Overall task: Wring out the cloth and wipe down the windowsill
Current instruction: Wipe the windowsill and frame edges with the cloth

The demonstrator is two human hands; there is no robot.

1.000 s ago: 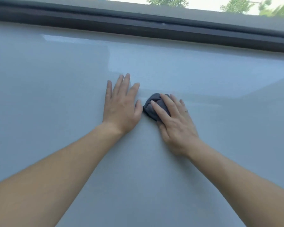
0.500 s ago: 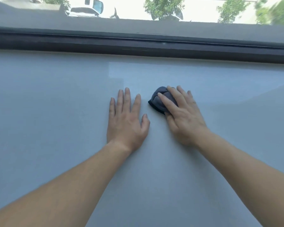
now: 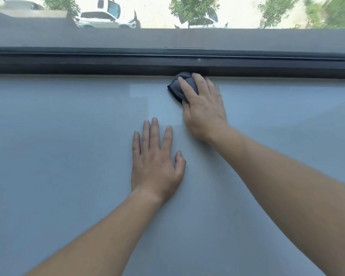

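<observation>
Seen from above, two bare forearms reach forward across a pale grey-blue windowsill (image 3: 68, 136). The right hand (image 3: 204, 114) is farther out, its fingers lying long and fairly straight over a cloth (image 3: 174, 89) and pressing it down onto the sill; the thumb is out of sight. The left hand (image 3: 155, 164) lies nearer the person and a little to the left, palm down and flat on the bare sill, fingers straight and slightly spread, holding nothing.

The cloth is small, dark slate-grey and bunched into a rounded wad with soft folds. Most of it is covered by the right hand's fingers; its left side and far edge show beyond them. It sits at the very back of the sill, its far edge touching the dark window frame (image 3: 88, 64). It lies well apart from the left hand, ahead of it and to the right.

Beyond the frame, through the glass, a sunlit street shows with a white car (image 3: 108, 15) and small green trees (image 3: 193, 6).
</observation>
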